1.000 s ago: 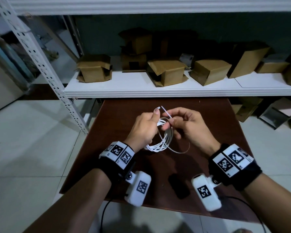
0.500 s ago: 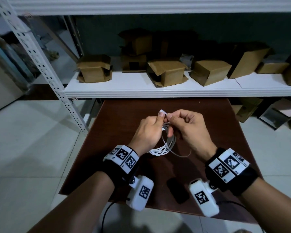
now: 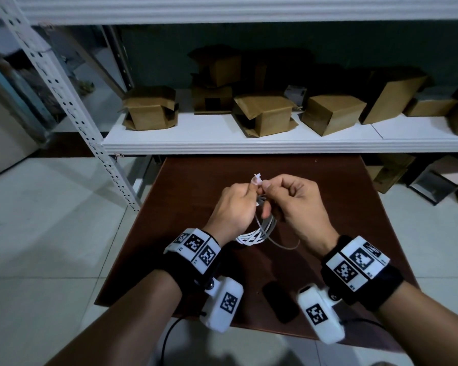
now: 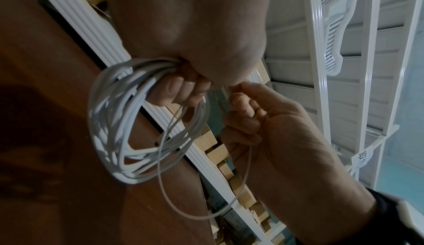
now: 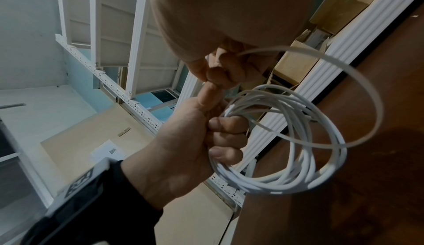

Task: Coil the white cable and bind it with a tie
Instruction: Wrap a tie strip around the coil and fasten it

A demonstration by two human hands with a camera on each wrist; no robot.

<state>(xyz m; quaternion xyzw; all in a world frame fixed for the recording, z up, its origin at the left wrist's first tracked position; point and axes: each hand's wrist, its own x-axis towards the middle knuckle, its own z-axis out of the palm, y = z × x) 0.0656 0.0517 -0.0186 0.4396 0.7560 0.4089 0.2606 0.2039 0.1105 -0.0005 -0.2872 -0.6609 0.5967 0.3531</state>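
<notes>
My left hand holds the coiled white cable above the brown table, its fingers curled round the bundle of loops. My right hand is fisted against it, thumb to thumb. Both thumbs pinch the white tie, whose short end pokes up between them. A wide, slack loop of the flat tie strap passes round the coil and hangs below it. Where the strap meets the fingers is hidden.
A small black object lies on the table near its front edge. Behind the table runs a white shelf with several cardboard boxes. A perforated white post slants at the left. Tiled floor surrounds the table.
The hands have drawn together and shifted slightly away from me. The long tie tail that stuck up between the fingers now shows only as a short tip.
</notes>
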